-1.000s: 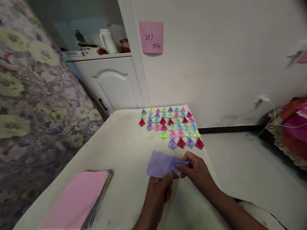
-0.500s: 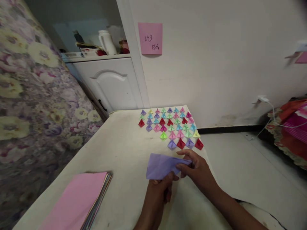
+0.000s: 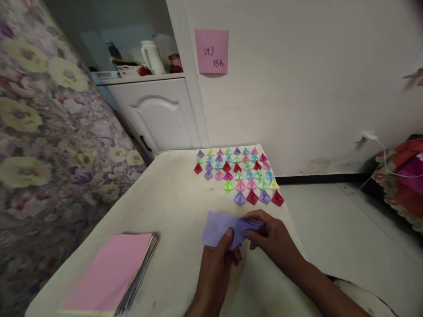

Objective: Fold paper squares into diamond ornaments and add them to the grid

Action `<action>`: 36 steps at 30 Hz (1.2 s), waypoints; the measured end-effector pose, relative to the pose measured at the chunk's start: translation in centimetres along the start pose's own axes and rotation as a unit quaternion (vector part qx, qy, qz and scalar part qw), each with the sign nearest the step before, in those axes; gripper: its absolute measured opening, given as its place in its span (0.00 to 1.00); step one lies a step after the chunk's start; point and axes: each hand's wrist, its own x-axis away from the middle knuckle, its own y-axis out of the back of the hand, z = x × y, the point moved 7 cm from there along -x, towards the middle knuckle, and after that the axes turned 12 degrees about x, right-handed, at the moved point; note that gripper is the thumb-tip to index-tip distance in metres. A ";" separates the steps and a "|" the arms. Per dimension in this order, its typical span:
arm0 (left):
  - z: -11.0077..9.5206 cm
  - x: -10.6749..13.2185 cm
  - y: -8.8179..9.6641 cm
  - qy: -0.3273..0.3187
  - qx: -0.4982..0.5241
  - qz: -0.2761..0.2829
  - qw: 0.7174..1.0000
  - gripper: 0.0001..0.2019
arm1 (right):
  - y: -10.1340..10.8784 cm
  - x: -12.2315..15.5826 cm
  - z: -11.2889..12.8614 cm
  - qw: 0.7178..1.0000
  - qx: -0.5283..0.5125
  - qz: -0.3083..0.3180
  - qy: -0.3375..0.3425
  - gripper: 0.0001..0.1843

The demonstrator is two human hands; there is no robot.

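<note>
A partly folded sheet of purple origami paper point(image 3: 216, 226) is held above the near part of the table. My left hand point(image 3: 220, 259) grips it from below, thumb pressed on its face and fingers behind. On the right, my right hand point(image 3: 269, 231) pinches the narrow folded end between thumb and fingers. Beyond both hands, several small folded paper pieces point(image 3: 252, 197) in purple, red, pink, green, blue and yellow stand in rows. Down to the left lies a stack of coloured paper point(image 3: 112, 268) with a pink sheet on top.
The cream-covered table point(image 3: 165, 189) meets the wall at its far edge. A floral curtain point(image 3: 66, 154) hangs at the left, beside a white cabinet point(image 3: 158, 116). A pink note point(image 3: 213, 52) is stuck on the wall. At the right, a plug point(image 3: 369, 136) trails a white cable.
My left thumb has moved up onto the middle of the purple paper. My right fingers have closed down onto its folded end. The view has shifted slightly.
</note>
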 end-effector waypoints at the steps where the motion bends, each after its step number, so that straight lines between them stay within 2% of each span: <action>1: -0.1 0.0 0.0 -0.005 -0.003 -0.002 1.000 0.12 | -0.2 0.0 0.0 1.000 -0.004 0.012 -0.003 0.11; 5: -1.1 0.5 -0.6 -0.030 -0.033 -0.011 0.999 0.11 | -0.4 0.0 0.3 0.999 0.020 0.041 0.008 0.03; 10: -1.6 0.9 -1.4 -0.049 -0.093 0.002 0.994 0.13 | 0.2 -0.2 0.1 0.997 0.074 0.004 0.008 0.05; 21: -0.8 0.2 -0.4 -0.003 -0.179 0.032 0.983 0.14 | 0.2 -0.5 -1.6 0.997 0.050 0.010 -0.050 0.10; 26: -1.1 0.5 -0.4 -0.022 -0.182 0.020 0.983 0.13 | 0.3 -0.7 -2.1 0.998 0.044 0.004 -0.053 0.11; 31: -1.1 0.5 -0.6 -0.022 -0.153 0.034 0.987 0.09 | 0.3 -1.0 -2.5 0.998 0.023 0.004 -0.056 0.11; 36: -0.9 0.4 -0.8 -0.020 -0.118 0.045 0.992 0.10 | 0.3 -0.9 -2.0 0.999 0.023 0.000 -0.040 0.11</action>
